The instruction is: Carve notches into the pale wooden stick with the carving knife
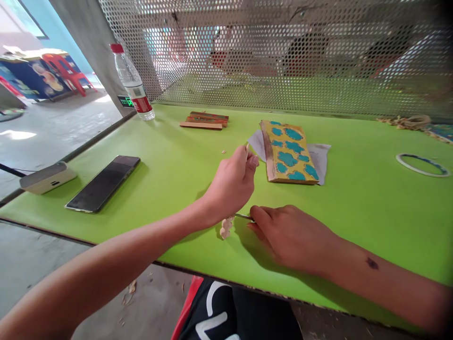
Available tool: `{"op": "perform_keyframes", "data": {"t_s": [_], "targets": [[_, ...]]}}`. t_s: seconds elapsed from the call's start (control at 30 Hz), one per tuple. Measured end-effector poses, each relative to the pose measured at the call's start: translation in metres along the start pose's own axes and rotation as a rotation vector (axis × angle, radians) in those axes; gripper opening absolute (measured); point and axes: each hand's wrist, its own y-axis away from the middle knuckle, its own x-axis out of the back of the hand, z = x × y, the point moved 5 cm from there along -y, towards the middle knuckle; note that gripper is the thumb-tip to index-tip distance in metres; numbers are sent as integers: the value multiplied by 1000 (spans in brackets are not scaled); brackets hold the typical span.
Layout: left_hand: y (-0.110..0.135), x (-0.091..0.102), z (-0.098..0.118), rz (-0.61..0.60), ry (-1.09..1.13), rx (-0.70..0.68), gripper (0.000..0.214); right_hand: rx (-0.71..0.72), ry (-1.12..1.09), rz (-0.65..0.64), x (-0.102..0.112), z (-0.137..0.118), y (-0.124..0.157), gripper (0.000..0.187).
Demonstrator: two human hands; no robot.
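My left hand (231,184) is raised over the green table (354,208), its fingers pinched on a small pale piece that barely shows above the fingertips. My right hand (286,233) rests on the table near the front edge, closed on a thin metal tool (242,216) whose tip points left. Just left of that tip, under my left wrist, lies a small pale carved wooden piece (225,227). Behind my hands a yellow board with turquoise cloud shapes (288,151) lies on a sheet of grey paper (320,153).
A dark phone (103,183) and a white power bank (47,177) lie at the left. A water bottle (132,82) stands at the back left near thin wooden strips (205,120). A ring (423,165) lies far right. Perforated metal mesh (283,52) walls the back.
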Motion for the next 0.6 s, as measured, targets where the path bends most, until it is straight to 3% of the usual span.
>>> {"op": "perform_keyframes", "data": {"t_s": [0.33, 0.6], "targets": [[0, -1, -1, -8, 15, -7, 22, 15, -51, -30, 1, 6, -2, 15], [-2, -1, -4, 24, -15, -14, 24, -7, 148, 151, -2, -8, 4, 22]]}}
